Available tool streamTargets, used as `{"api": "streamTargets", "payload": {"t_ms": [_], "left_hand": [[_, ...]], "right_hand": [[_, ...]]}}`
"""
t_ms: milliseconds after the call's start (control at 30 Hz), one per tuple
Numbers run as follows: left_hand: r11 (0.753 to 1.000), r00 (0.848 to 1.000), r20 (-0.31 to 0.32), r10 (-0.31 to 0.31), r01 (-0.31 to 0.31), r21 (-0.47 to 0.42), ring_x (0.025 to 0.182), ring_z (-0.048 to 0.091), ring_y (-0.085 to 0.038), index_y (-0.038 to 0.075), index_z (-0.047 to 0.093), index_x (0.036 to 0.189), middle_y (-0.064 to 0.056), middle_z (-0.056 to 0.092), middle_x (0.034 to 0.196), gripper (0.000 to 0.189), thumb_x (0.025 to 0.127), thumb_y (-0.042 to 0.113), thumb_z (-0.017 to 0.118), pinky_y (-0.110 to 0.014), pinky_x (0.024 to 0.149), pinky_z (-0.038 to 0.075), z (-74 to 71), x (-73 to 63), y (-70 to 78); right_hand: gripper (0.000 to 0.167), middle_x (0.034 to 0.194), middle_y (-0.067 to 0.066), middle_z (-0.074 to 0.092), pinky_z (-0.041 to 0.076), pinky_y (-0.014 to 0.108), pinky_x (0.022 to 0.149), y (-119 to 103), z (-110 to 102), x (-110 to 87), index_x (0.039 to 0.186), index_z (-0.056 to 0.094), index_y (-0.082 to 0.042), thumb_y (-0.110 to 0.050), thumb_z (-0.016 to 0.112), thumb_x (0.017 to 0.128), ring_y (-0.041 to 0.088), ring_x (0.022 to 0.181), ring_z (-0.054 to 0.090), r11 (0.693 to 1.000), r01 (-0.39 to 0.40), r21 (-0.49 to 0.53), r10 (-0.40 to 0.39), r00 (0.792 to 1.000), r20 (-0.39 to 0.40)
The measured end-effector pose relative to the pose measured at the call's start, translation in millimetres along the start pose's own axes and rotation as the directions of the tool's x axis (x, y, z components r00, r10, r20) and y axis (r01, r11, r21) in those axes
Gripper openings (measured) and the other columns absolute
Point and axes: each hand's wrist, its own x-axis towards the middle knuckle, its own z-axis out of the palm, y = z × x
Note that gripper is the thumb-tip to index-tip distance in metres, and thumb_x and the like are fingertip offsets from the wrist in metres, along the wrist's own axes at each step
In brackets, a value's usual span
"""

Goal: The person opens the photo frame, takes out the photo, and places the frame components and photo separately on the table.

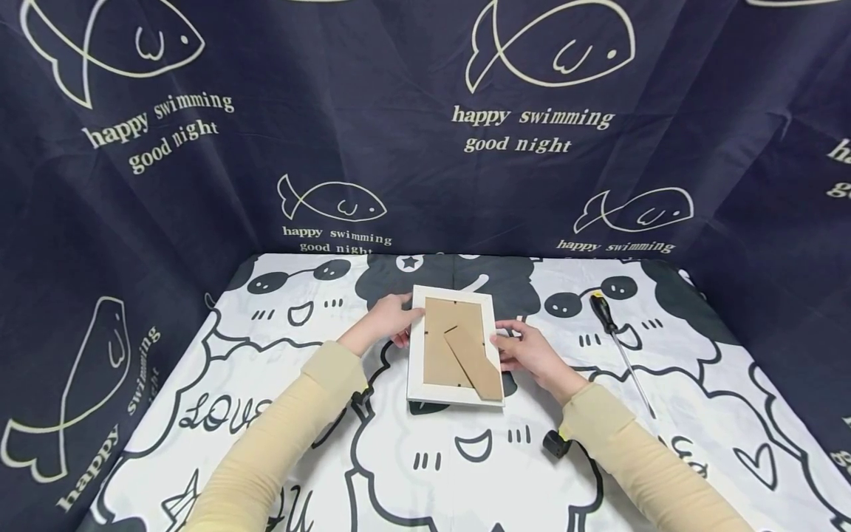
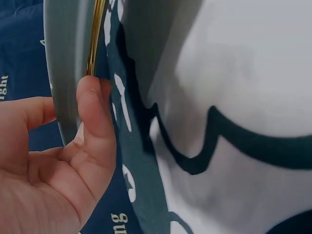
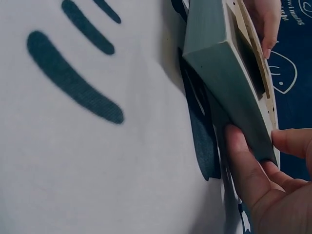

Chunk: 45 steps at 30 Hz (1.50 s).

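A white picture frame (image 1: 435,355) faces back side up between both hands, its brown backing board and slanted easel stand (image 1: 475,358) showing. On its left edge, my left hand (image 1: 391,318) grips with the thumb on top and fingers beneath. The left wrist view has the left hand (image 2: 58,165) pinching the frame's side (image 2: 66,58), a gold strip along the front face. My right hand (image 1: 528,353) holds the opposite edge. In the right wrist view, the right hand (image 3: 273,190) has its fingers around the frame's thick side (image 3: 219,73), which is tilted off the cloth.
A screwdriver (image 1: 603,312) with a black and yellow handle lies on the right, its shaft pointing toward the near side. A white cartoon-print cloth (image 1: 319,443) covers the table. Dark blue fish-print curtains (image 1: 412,111) stand at the back and both sides.
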Motion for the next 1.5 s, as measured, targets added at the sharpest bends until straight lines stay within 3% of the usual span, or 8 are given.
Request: {"api": "streamTargets", "payload": {"t_ms": [400,633,833,1000,1167,1500], "left_hand": [[0.999,1.0,0.002,0.019,-0.019,0.043,0.042,0.059,-0.016,0.0,0.044,0.137,-0.01,0.061,0.054,0.049,0.096,0.026,0.049,-0.032,0.047,0.053,9.7,2.0,-11.4],[0.998,0.999,-0.037,0.02,-0.018,0.062,0.042,0.06,-0.02,0.0,0.047,0.134,-0.011,0.059,0.051,0.047,0.096,0.027,0.049,-0.033,0.046,0.053,14.9,1.4,-13.4],[0.996,0.998,-0.054,0.017,-0.013,0.083,0.039,0.057,-0.016,0.002,0.051,0.131,-0.008,0.058,0.05,0.043,0.096,0.026,0.048,-0.031,0.044,0.051,19.8,1.8,-15.4],[0.995,0.999,-0.054,0.004,0.002,0.098,0.038,0.057,-0.014,0.001,0.048,0.135,-0.008,0.06,0.052,0.046,0.096,0.026,0.048,-0.03,0.044,0.051,21.4,2.8,-16.4],[0.993,0.998,-0.056,-0.004,0.011,0.121,0.038,0.057,-0.014,-0.001,0.054,0.126,-0.008,0.06,0.051,0.04,0.095,0.025,0.048,-0.029,0.044,0.051,21.7,3.5,-15.6],[0.97,0.998,-0.062,0.009,0.006,0.245,0.038,0.057,-0.013,0.002,0.059,0.12,-0.005,0.059,0.049,0.035,0.096,0.024,0.046,-0.027,0.046,0.05,22.1,6.6,-12.6]], "right_hand": [[0.051,0.081,0.005,0.067,0.056,0.029,0.066,0.7,2.3,-1.6,0.139,0.037,0.006,-0.009,0.055,0.093,0.01,0.068,0.064,1.0,0.002,-0.009,-0.002,1.0,0.013],[0.052,0.098,0.017,0.063,0.057,0.032,0.069,-4.5,4.2,-4.4,0.139,0.039,0.005,-0.009,0.057,0.092,0.012,0.074,0.065,0.989,0.026,-0.145,-0.029,0.999,-0.021],[0.051,0.112,0.024,0.057,0.057,0.032,0.068,-5.1,6.1,-3.8,0.136,0.043,0.008,-0.007,0.058,0.09,0.016,0.086,0.06,0.968,0.064,-0.243,-0.075,0.996,-0.04],[0.05,0.114,0.025,0.057,0.057,0.032,0.066,-4.0,6.3,-3.2,0.134,0.044,0.009,-0.005,0.06,0.089,0.015,0.086,0.059,0.965,0.071,-0.251,-0.086,0.995,-0.05],[0.049,0.113,0.024,0.058,0.057,0.032,0.065,-3.6,6.7,-2.8,0.133,0.046,0.009,-0.004,0.06,0.088,0.012,0.083,0.059,0.969,0.066,-0.24,-0.082,0.995,-0.057],[0.049,0.119,0.027,0.057,0.056,0.03,0.065,-4.1,6.8,-1.5,0.133,0.047,0.009,-0.005,0.061,0.088,0.014,0.084,0.061,0.961,0.066,-0.268,-0.086,0.994,-0.064]]}}
